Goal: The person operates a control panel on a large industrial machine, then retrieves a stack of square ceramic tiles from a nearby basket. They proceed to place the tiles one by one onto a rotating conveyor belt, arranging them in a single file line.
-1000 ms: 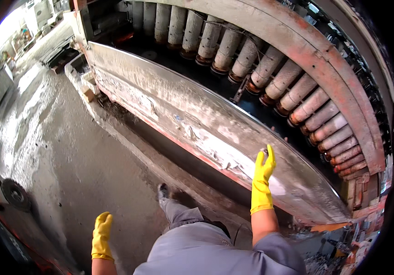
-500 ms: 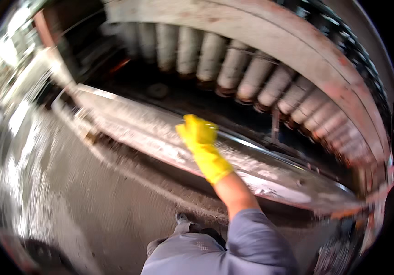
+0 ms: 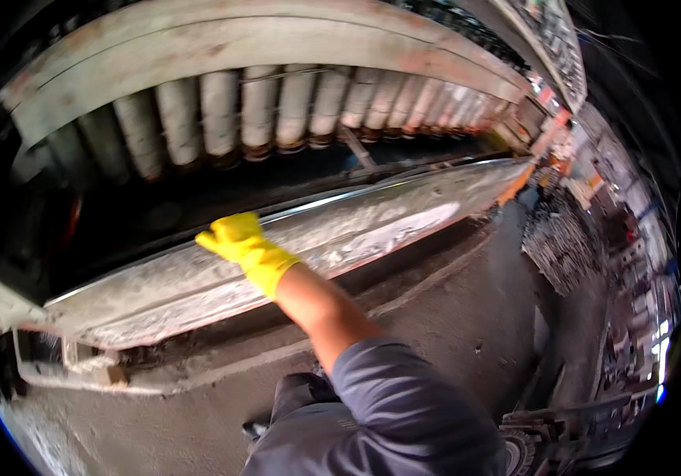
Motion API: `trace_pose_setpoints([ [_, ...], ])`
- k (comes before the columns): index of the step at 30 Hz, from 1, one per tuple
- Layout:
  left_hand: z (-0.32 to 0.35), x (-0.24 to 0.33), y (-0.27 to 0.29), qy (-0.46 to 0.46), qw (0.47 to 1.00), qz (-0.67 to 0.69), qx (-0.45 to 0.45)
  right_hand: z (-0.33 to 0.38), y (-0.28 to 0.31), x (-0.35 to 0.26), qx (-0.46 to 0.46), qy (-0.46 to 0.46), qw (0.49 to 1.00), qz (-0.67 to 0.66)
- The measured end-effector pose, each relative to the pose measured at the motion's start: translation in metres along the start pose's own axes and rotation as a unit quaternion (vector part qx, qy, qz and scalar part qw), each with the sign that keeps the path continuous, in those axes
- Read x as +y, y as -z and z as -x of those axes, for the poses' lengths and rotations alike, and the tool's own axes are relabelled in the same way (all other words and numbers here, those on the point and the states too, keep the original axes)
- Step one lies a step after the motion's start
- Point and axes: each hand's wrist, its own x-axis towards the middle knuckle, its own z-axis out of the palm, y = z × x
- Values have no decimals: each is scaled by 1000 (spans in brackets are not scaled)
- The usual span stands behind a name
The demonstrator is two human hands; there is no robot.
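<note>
My right hand (image 3: 233, 236), in a yellow rubber glove, is at the top edge of a long, dusty metal wall (image 3: 388, 230) on a big machine. Its fingers are curled together with the thumb toward the left. What they hold, if anything, is hidden by the glove. A bright metal strip (image 3: 332, 200) runs along the wall's top, right of the glove. Past the wall lies a dark trough (image 3: 293, 170). Above it hangs a row of pale, dusty cylinders (image 3: 218, 115) with rust-brown lower ends. My left hand is out of view.
A curved pale beam (image 3: 221, 40) spans above the cylinders. A thin rusty bar (image 3: 356, 147) slants into the trough. Grey dusty floor (image 3: 451, 317) lies below the wall. At right are a pile of grey pieces (image 3: 562, 246) and a wheel (image 3: 517, 451) near the lower edge.
My view has swung to the right, so the machine appears turned and shifted left. The gloved right hand stays at the wall's top edge, its fingers still curled.
</note>
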Motion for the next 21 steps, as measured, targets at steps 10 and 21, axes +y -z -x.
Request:
trace_pose_setpoints([
  [10, -167, 101, -32, -282, 958, 50, -7, -20, -4, -13, -110, -67, 992, 16],
  [21, -158, 141, -23, -358, 927, -4, -109, -9, -24, -20, 45, 16, 998, 28],
])
